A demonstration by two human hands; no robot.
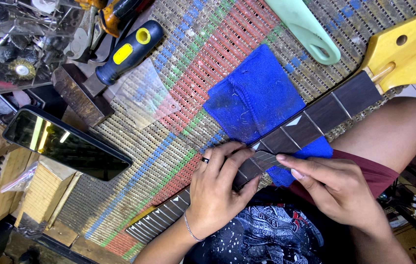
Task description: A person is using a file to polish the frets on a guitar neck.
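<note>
A dark fretboard (286,137) of a guitar neck is laid slantwise across a woven striped mat (178,83) on the worktop, with its yellow headstock (408,49) at the upper right and its closely fretted end at the lower left. The neck is clasped from above by the left hand (215,188), whose fingers are curled over the board and whose thumb is pressed against the near edge; a dark ring is worn on one finger and a thin bracelet on the wrist. A small flat metal piece (265,159) is held down on the fretboard by the fingertips of the right hand (333,188), which is partly closed around it, just beside the left. A blue cloth (252,95) is spread beneath the neck, touching it. Farther up the mat a hammer (115,63) with a blue and yellow grip is seen lying, near a clear plastic sheet (144,95). A dark phone (63,144) is seen at the left edge, and a pale green handle (306,29) at the top.
</note>
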